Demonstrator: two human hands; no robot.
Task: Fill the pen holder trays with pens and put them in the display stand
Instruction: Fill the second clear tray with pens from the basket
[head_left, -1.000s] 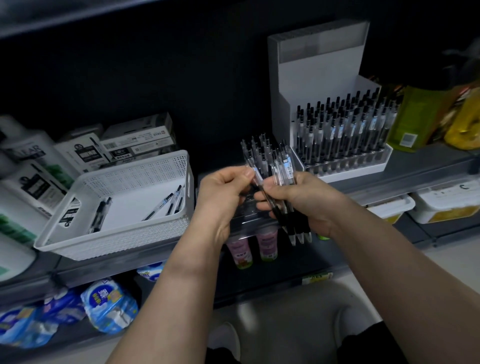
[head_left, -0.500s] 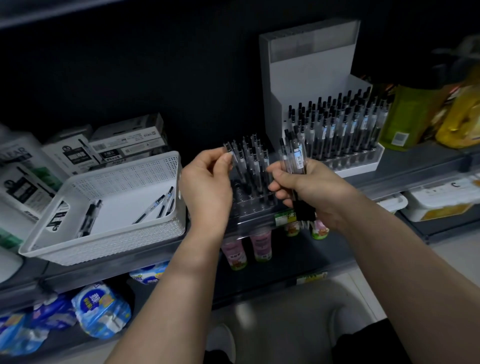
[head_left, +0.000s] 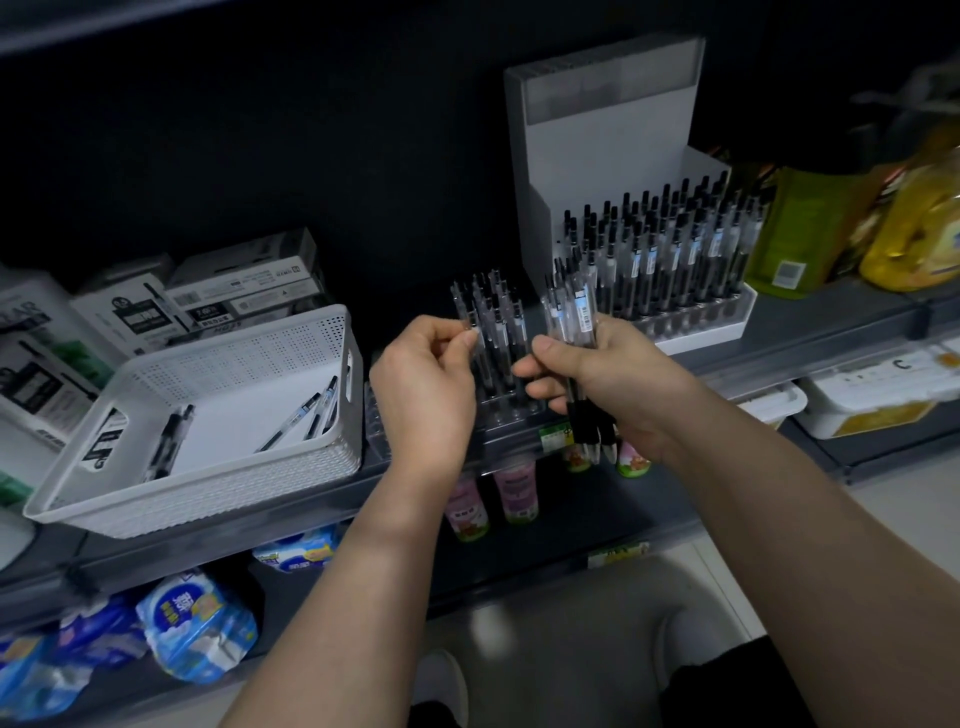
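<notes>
While my L hand (head_left: 426, 387) pinched one pen (head_left: 462, 307) upright over the clear pen holder tray (head_left: 511, 413) at the shelf edge, my R hand (head_left: 610, 387) was clamped round a spare bundle of pens (head_left: 574, 312) just beside it. Step, I judged: filling a 2nd tray, part full. One full tray (head_left: 691, 322) sat in the white display stand (head_left: 608, 135). Next: seat that pen in a free slot w/o knocking neighbours.

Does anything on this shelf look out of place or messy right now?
Only minor things. A few pens lie loose and slanted in the white basket, not upright like those in the display stand. The clear tray in front is only part filled. Nothing looks spilled or damaged.
</notes>
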